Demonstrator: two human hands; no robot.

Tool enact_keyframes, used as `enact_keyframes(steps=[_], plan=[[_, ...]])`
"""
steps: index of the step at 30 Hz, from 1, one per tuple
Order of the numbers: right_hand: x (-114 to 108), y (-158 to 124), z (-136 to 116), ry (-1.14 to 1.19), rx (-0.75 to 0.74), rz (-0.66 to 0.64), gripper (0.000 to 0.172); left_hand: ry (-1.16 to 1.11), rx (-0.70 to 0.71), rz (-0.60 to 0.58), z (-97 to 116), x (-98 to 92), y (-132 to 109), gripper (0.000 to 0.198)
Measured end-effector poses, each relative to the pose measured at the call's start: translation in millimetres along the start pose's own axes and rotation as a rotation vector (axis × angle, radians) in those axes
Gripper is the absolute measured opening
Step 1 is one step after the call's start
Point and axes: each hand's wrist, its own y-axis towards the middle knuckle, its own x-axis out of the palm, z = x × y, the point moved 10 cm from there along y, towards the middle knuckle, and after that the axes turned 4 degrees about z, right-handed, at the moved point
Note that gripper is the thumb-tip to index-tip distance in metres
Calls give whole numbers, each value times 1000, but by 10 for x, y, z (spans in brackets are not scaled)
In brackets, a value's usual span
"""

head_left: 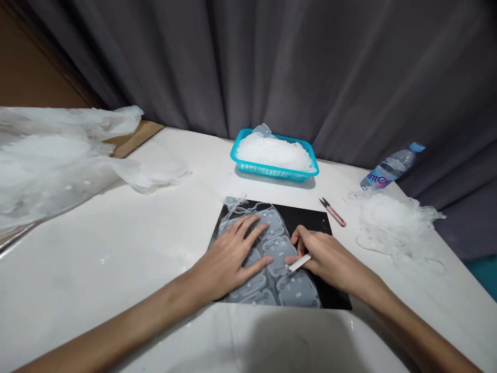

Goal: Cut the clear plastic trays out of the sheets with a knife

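Note:
A translucent grey moulded sheet [277, 254] with rounded panels and small white dots lies on a black mat [303, 217]. My left hand [238, 251] rests flat on it with the fingers spread, holding the sheet down. At the sheet's right edge, my right hand [310, 251] is closed, its fingers curled. A slim, flat, silvery-white tool [300, 263] sticks out of that hand toward the lower left, over the sheet. Its exact kind cannot be made out. Loose clear strips [235, 207] bunch at the sheet's upper left, partly behind my left hand.
Pink-handled thread snips [333, 212] lie right of the mat. Behind stands a turquoise basket [272, 171] heaped with whitish translucent pieces. A pile of clear scraps [396, 223] and a water bottle [392, 167] are at right. Clear plastic bags [70, 160] cover the left; a grey curtain hangs behind.

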Motion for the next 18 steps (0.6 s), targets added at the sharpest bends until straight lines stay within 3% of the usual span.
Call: enact_keyframes(steps=[3,6,9,13,15,18], plan=[[88,-167,6,50,51,-2,12,-107,87,-114,-45,18,76,71],[119,-279,63,57,114,-42,18,-214,166,-172,-55,-45,163,75],[-52,-278,65,115,51,49,15,-253,190,-169,-6,-86,240,76],[-444,-224,12,169,-166,311,39,-190,167,-83,126,-62,321,45],[-567,-203,43,208,-201,397,45,-175,153,-89,178,16,334,41],[-558,-131,124,355,-141,351,51,-171,136,-115,179,109,338,48]])
